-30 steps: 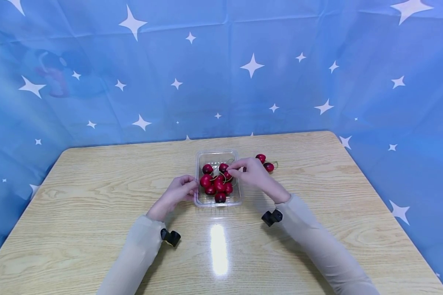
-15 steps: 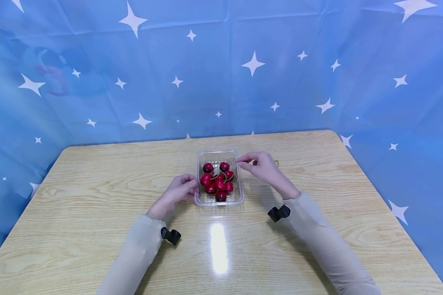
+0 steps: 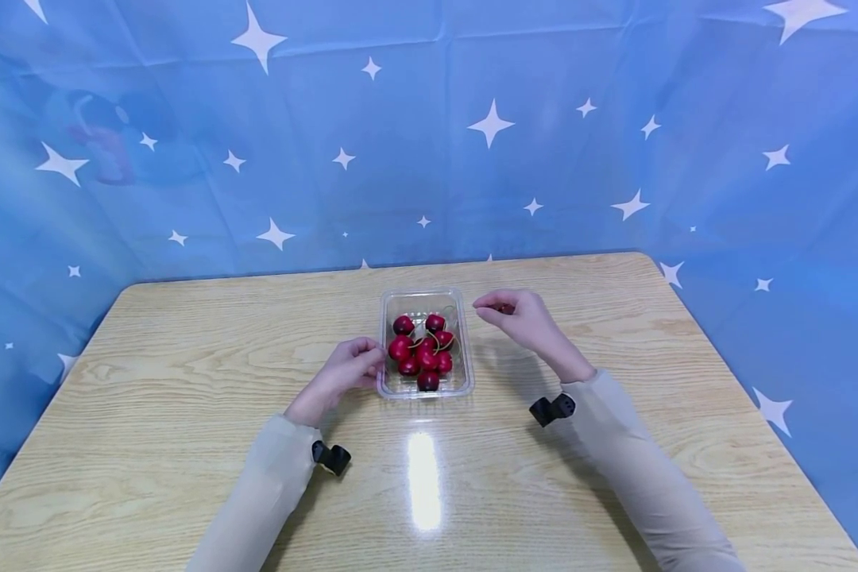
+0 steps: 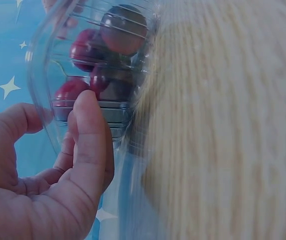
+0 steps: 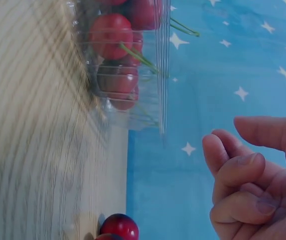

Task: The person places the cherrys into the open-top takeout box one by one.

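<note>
A clear plastic container stands on the table with several dark red cherries inside, green stems showing among them. My left hand pinches its left wall; in the left wrist view the thumb is at the rim and a fingertip lies against the ribbed side. My right hand is in the air to the right of the container, holding nothing. The right wrist view has its thumb and forefinger apart, the other fingers loosely bent. Loose cherries lie on the table below this hand, mostly hidden by it in the head view.
The wood-grain table runs back to a blue curtain with white stars. Light glares off the tabletop in front of the container. Each sleeved wrist carries a small black camera.
My right hand has moved from above the cherries in the container out to the right, over the loose cherries on the table. My left hand and the container have stayed put.
</note>
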A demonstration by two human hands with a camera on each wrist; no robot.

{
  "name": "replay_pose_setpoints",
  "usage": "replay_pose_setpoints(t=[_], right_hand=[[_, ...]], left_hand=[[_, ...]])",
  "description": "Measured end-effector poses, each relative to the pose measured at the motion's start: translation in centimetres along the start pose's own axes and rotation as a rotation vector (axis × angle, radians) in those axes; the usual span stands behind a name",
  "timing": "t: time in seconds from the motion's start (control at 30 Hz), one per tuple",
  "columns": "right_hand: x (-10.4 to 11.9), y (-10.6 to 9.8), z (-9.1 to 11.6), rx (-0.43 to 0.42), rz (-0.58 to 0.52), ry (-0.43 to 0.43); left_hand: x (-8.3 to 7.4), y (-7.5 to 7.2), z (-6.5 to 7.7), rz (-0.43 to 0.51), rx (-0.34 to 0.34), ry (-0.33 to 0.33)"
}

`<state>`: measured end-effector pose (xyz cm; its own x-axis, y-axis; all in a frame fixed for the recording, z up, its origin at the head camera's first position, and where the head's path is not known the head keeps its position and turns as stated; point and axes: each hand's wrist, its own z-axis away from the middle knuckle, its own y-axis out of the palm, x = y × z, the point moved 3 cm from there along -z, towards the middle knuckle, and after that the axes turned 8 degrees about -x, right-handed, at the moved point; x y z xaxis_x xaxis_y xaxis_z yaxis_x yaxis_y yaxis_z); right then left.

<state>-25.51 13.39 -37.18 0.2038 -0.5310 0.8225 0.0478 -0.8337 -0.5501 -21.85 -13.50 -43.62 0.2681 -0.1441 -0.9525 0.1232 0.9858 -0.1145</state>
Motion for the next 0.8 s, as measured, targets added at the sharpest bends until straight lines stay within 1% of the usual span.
replay_pose_setpoints(t=[0.2,0.33,0.47,0.63,0.8], right_hand=[[-0.3,-0.8,0.1,-0.006,-0.008,0.037],[-0.6,-1.2,0.0,0.000,-0.061,0.075],[-0.9,-1.6,0.0,-0.003,-0.100,0.086],[-1.3,-2.1,-0.1,-0.022,-0.096,0.099],[-1.6,-2.6,-0.2,-0.042,-0.044,0.100]], left_hand=[[0.0,0.0,-0.1,0.007,0.003,0.002],[0.0,0.0,0.0,0.004,0.004,0.006],[0.0,0.0,0.0,0.002,0.002,0.011],[0.0,0.0,0.0,0.011,0.003,0.013],[0.0,0.0,-0.1,0.014,0.005,0.020]])
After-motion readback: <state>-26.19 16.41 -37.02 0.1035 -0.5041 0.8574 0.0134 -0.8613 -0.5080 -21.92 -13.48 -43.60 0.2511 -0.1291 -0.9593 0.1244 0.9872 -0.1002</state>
